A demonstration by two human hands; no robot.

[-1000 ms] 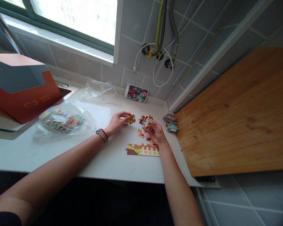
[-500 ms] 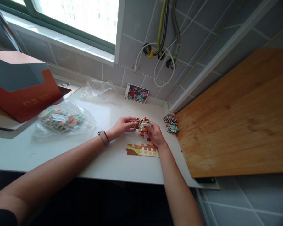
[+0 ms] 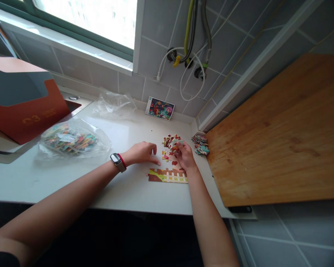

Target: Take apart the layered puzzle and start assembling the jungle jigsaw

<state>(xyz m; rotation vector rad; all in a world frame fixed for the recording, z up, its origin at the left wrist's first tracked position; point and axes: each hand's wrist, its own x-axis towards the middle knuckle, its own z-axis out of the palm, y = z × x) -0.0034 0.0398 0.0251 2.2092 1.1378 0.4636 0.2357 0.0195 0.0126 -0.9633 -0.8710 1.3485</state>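
Observation:
My left hand (image 3: pixel 142 152) lies on the white counter (image 3: pixel 122 189) with its fingers stretched out, fingertips next to a small joined puzzle section (image 3: pixel 166 157). My right hand (image 3: pixel 185 155) is closed on a stack of loose puzzle pieces (image 3: pixel 174 142), held just above the counter. In front of both hands lies an assembled strip of puzzle with a white fence pattern (image 3: pixel 167 176). A second small heap of pieces (image 3: pixel 200 144) sits to the right by the wooden board.
A large wooden board (image 3: pixel 281 133) covers the right side. A plastic bag of puzzle pieces (image 3: pixel 71 139) and an orange box (image 3: pixel 25 100) lie at the left near a sink. A reference picture card (image 3: pixel 159 108) leans on the tiled wall beside an empty plastic bag (image 3: pixel 114 104).
My left hand let go of the piece it held, moved right to meet the right hand, then dropped flat on the counter. The right hand stayed closed on its stack.

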